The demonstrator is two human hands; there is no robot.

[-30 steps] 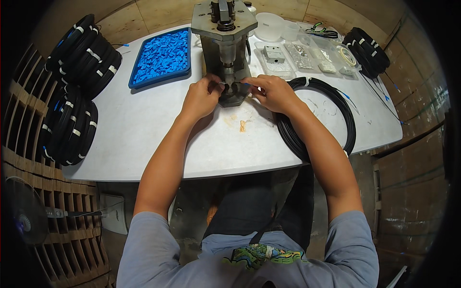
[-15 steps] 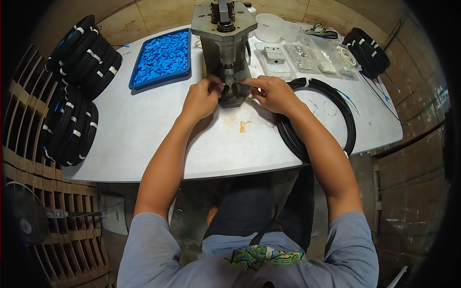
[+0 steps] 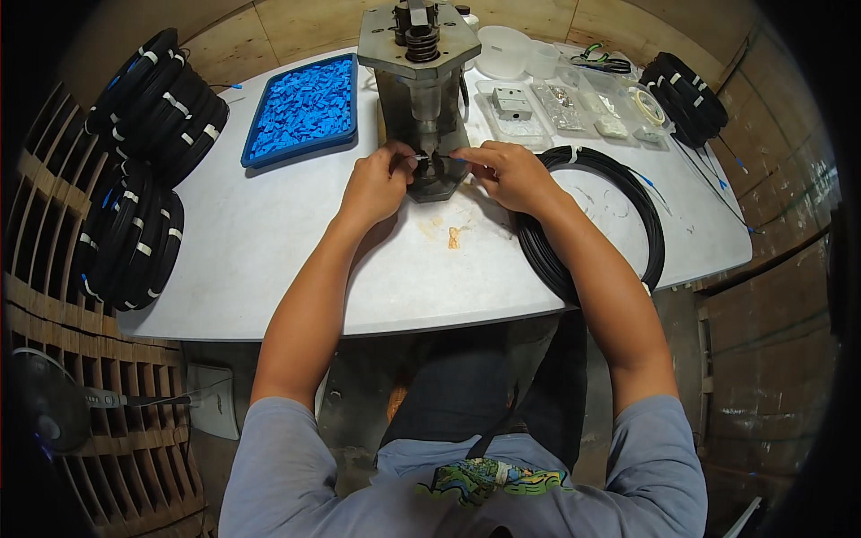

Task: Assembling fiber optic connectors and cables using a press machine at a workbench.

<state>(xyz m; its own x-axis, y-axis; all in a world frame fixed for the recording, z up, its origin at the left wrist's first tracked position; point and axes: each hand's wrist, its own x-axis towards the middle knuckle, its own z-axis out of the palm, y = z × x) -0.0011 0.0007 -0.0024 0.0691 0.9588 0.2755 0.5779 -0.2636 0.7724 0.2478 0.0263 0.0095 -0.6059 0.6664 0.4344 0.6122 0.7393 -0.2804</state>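
Note:
A metal bench press (image 3: 420, 94) stands at the middle of the table's far side, with a spring on its top plate and a tool head low down. My left hand (image 3: 377, 185) is at the left of the tool head, fingers pinched on a small pale piece too small to name. From the right, my right hand (image 3: 509, 175) reaches to the same spot, thumb and forefinger closed on a thin cable end (image 3: 459, 160) with a blue part. A coil of black cable (image 3: 659, 235) lies partly beneath my right forearm.
A blue tray (image 3: 248, 161) full of small blue pieces is left of the press. Bundled black cable coils (image 3: 134, 233) pile up at the left edge, another coil stack (image 3: 686, 99) at the far right. Clear plastic containers (image 3: 516, 134) with small parts sit behind my right hand.
The spring on top of the press shows taller, and the part above it has shifted. The gap at the tool head looks wider. Both hands stay nearly in place.

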